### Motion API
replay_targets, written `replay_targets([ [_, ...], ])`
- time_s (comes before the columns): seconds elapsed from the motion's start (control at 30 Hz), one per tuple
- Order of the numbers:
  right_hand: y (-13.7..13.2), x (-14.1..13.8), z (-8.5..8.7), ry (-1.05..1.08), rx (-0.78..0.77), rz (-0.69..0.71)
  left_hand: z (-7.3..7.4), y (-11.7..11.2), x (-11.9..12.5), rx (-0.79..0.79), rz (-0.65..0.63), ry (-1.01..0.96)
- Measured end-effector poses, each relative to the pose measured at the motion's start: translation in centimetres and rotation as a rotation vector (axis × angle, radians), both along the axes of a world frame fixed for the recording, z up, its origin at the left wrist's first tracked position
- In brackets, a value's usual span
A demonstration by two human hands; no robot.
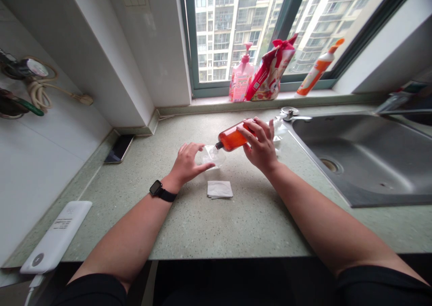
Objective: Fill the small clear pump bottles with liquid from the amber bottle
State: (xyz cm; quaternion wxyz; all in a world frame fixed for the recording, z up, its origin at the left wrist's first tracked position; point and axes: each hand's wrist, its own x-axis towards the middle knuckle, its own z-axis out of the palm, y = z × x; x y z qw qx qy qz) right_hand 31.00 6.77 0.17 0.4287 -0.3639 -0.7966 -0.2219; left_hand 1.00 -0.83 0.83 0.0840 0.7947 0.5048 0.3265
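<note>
An amber bottle (233, 137) of orange-red liquid lies tilted in my right hand (261, 146), its dark neck pointing down and left. My left hand (189, 162) curls its thumb and fingers around a clear plastic container (213, 158) on the counter. The amber bottle's mouth is at the top of this container; whether liquid is flowing is too small to tell. Just in front lies a folded white tissue (219, 189). Partly hidden behind my right hand is a white pump top (278, 123).
On the right is a steel sink (351, 193) with a tap handle (300, 117). A pink pump bottle (241, 78), a red bag (272, 72) and an orange-and-white bottle (315, 74) line the windowsill. Left are a phone (119, 149) and a white power bank (57, 236) with a cable.
</note>
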Motion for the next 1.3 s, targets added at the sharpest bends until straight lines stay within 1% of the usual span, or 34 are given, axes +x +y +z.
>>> replay_targets([
  [0.2,-0.04,-0.07,-0.04,0.003,-0.003,-0.012,0.10,0.00,0.02,0.001,-0.001,0.001],
  [0.43,-0.09,-0.15,0.08,0.010,0.033,0.004,0.02,-0.01,0.00,0.002,-0.003,-0.001],
  [0.7,-0.10,0.03,0.02,-0.019,-0.056,-0.048,-0.04,0.03,-0.05,0.003,-0.001,0.001],
  [1.0,-0.01,0.14,0.00,-0.012,-0.055,-0.030,0.00,-0.03,-0.01,0.020,-0.005,-0.001],
  [1.13,0.02,0.14,-0.01,-0.012,-0.022,-0.016,0.02,-0.01,0.00,0.018,-0.003,0.001],
  [1.3,-0.05,0.05,0.10,-0.017,-0.016,-0.035,0.06,-0.01,0.01,0.006,0.001,0.002],
])
